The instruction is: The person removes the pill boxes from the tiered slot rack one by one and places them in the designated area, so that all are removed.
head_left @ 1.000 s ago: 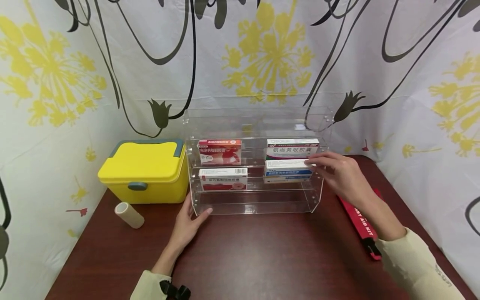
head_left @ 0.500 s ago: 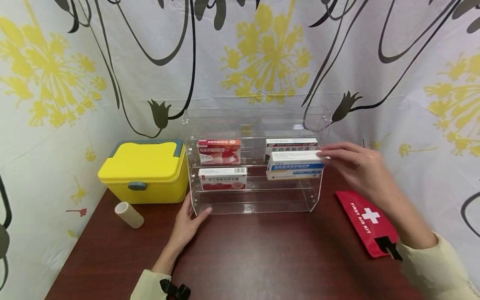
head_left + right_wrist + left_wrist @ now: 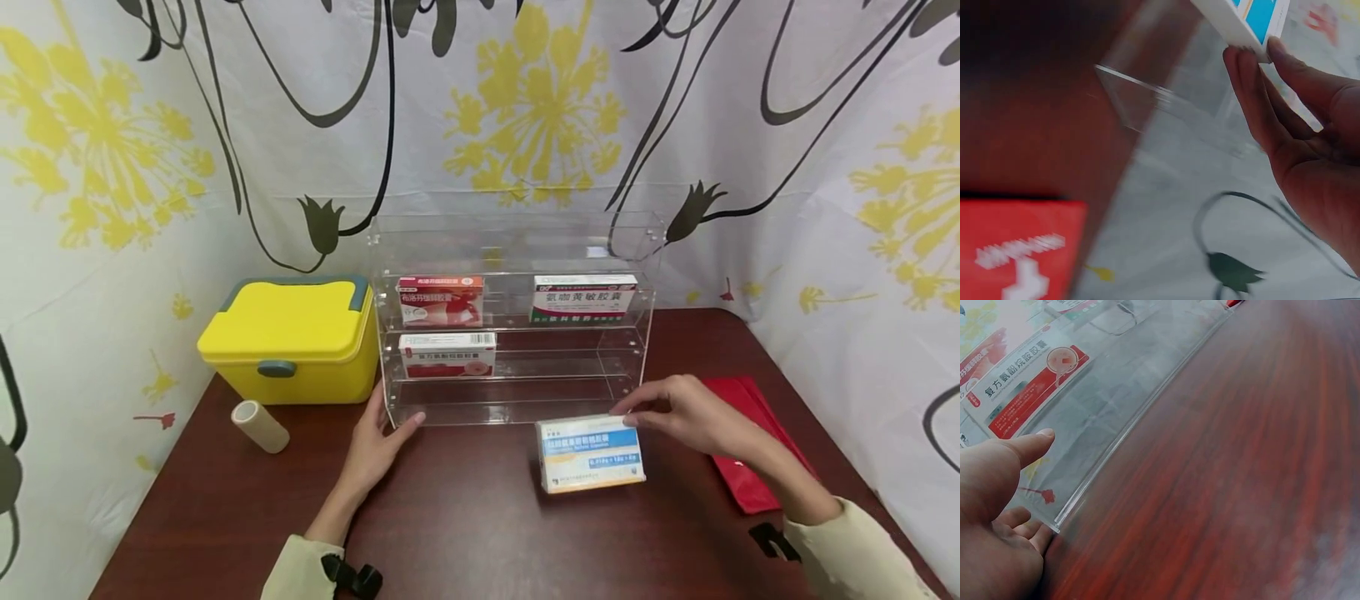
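Observation:
My right hand (image 3: pixel 690 414) pinches a white, blue and yellow medicine box (image 3: pixel 592 457) by its upper right corner, its printed front facing me in the head view. The box hangs before the clear acrylic display rack (image 3: pixel 510 414). Thumb and fingers grip its end in the right wrist view, where the box (image 3: pixel 1257 19) is partly cut off. My left hand (image 3: pixel 375 446) holds the rack's lower left corner, thumb in front and fingers around the side. On the rack stand a red medicine box (image 3: pixel 441 302), a white and red one (image 3: pixel 447 356), and a white and green one (image 3: pixel 583 298).
A yellow lidded case (image 3: pixel 288 342) stands left of the rack, with a short beige cylinder (image 3: pixel 260 427) in front of it. To the right, partly under my right arm, lies a red first aid pouch (image 3: pixel 750 475). Patterned fabric hangs behind and at the sides.
My right hand has taken the blue and white medicine box off the rack's right side and brought it down and forward, its front turned up. My left hand has stayed at the rack's corner.

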{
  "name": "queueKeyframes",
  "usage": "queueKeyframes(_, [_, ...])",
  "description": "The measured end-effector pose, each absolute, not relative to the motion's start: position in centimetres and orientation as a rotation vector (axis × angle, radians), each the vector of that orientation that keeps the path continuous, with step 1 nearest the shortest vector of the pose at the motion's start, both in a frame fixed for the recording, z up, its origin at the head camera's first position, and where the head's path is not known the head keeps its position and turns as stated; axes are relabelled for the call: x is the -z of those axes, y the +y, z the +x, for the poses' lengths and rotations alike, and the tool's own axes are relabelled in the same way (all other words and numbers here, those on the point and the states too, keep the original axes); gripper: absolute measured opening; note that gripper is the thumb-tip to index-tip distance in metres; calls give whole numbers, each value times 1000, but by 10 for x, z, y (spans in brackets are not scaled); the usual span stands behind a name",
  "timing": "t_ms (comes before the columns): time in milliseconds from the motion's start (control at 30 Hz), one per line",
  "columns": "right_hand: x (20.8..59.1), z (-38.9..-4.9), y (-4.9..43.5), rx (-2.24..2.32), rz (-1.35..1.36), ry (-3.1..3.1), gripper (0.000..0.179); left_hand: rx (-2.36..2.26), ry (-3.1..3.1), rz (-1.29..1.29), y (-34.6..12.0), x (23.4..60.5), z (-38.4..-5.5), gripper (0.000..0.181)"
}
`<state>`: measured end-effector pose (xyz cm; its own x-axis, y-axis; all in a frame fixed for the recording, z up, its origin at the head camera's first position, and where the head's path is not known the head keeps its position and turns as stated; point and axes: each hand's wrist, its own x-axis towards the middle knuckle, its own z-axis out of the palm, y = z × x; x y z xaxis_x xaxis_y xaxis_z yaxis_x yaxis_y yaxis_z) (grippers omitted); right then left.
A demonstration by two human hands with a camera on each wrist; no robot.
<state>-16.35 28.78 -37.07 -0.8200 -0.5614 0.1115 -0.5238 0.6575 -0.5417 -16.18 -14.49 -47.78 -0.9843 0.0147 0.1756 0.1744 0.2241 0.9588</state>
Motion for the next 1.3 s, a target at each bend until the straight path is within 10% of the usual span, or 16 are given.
queueKeyframes(1300, [437,-173,291,803,-644,2784,24,1867,-2320,-189,-151,510,-177,82])
